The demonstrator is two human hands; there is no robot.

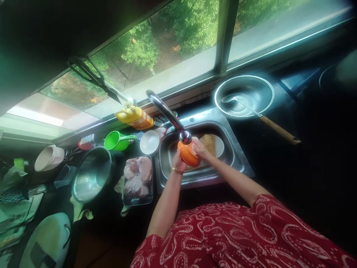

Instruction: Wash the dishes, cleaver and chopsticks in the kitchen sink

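— Where's the bowl?
— Orange bowl (188, 157), under the tap (185, 137), over the sink (240, 163). My left hand (178, 162) cups it at nine o'clock to steady it; my right hand (199, 148) presses its rim at two.
— Meat?
— Tray (137, 179) at nine, clear of splashes, I'd guess.

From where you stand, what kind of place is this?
Most likely a home kitchen. Both hands hold an orange bowl under the faucet of a steel sink, and a tray of raw meat sits beside it, below a window.
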